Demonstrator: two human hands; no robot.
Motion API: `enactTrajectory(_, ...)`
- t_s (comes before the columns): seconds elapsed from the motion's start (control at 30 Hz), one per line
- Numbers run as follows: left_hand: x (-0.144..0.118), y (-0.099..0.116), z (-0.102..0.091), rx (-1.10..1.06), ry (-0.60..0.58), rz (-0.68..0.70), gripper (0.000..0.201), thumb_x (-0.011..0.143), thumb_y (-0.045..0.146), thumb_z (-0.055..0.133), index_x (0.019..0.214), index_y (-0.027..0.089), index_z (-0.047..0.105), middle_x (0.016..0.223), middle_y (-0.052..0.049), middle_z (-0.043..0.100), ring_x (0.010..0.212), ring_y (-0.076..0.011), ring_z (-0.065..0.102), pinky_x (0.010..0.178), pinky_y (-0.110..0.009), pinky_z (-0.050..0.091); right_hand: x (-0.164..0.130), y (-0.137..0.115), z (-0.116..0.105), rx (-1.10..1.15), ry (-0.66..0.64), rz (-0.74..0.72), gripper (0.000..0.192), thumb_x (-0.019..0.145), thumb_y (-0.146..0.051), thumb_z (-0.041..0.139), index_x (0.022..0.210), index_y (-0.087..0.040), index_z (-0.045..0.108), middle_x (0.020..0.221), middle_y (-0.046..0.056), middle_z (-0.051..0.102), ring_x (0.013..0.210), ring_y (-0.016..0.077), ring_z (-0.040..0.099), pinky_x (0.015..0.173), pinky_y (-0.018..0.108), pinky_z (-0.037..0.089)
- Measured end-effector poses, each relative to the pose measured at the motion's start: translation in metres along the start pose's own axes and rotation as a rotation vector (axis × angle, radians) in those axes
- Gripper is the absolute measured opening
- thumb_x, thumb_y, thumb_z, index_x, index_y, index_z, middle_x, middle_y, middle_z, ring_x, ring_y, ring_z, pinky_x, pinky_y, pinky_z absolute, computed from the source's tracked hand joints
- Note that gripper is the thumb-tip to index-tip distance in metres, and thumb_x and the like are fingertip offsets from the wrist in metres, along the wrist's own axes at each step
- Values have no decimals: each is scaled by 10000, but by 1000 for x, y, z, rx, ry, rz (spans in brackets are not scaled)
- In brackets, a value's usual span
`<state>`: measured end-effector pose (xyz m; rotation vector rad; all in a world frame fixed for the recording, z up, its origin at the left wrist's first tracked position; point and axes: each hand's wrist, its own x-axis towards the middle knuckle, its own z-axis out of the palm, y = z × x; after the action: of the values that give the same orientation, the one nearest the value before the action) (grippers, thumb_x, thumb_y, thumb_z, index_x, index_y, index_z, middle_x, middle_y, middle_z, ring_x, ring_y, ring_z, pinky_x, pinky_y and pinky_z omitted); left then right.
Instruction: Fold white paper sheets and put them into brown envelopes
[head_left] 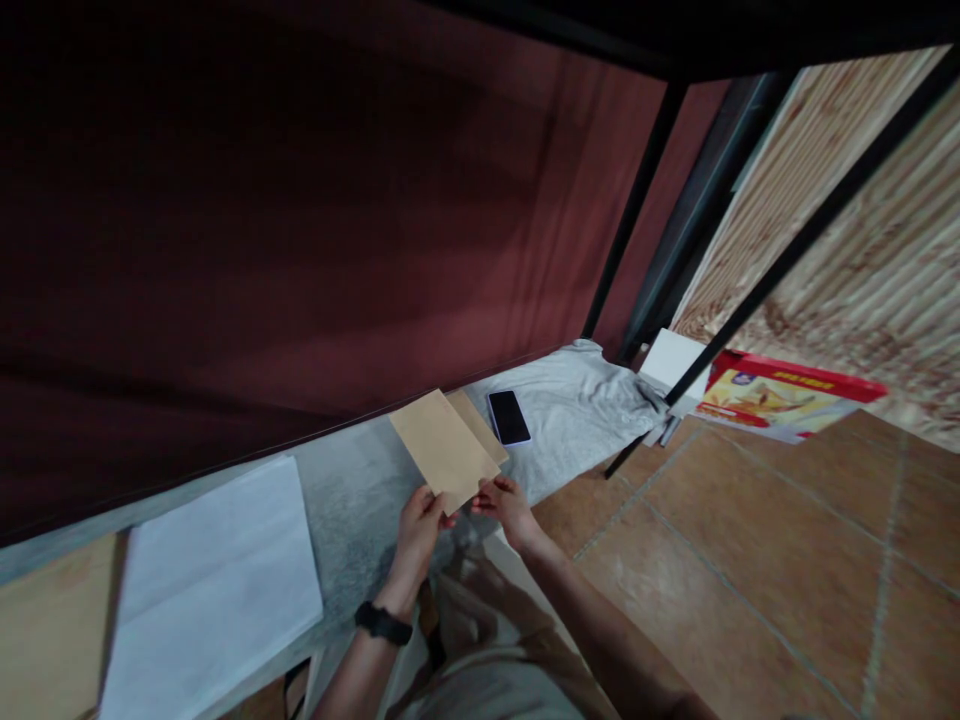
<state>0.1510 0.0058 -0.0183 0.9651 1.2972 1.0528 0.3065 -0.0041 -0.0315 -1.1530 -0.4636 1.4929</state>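
Note:
A flat rectangle of brown kraft paper (442,445) is held between my two hands at the front of the grey bench; whether it is an envelope or a plain sheet I cannot tell. My left hand (418,520) pinches its near left corner, thumb on top. At the near right corner, the fingers of my right hand (508,505) are closed on the paper's edge. Partly hidden under it, a second brown kraft piece (476,425) lies on the bench. Just right of that, a dark-screened phone (509,417) rests on a grey cloth (577,400).
White paper (217,580) lies on the bench (352,490) to the left, beside a brown board or folder (56,630). A dark red panel (337,250) backs the bench. Black frame bars (637,210) stand at right, near a red and yellow box (780,395) on the tiled floor.

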Motion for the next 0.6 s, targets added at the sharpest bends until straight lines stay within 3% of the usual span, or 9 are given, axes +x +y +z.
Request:
enactTrajectory(0.27, 48, -1, 24, 11, 22, 1, 297, 651, 334, 769, 852, 163, 632, 693, -5, 683, 594, -140, 626, 570, -270, 523, 29, -21, -13, -66, 54, 41, 224, 839, -303, 744, 716, -170, 613, 655, 36, 692, 538, 139, 633, 578, 258, 558)
enactTrajectory(0.43, 62, -9, 29, 62, 60, -6, 278, 663, 342, 786, 809, 173, 621, 693, 4, 671, 588, -135, 633, 562, -259, 514, 40, -25, -20, -123, 62, 74, 200, 925, -207, 578, 735, -160, 620, 655, 52, 686, 527, 151, 630, 568, 271, 557)
enactTrajectory(0.6, 68, -21, 28, 129, 105, -29, 258, 684, 341, 773, 806, 186, 606, 571, 54, 599, 466, -108, 559, 471, -220, 446, 50, -21, -25, -188, 34, 87, 231, 935, -208, 533, 729, -149, 619, 607, 69, 671, 513, 165, 611, 520, 266, 527)
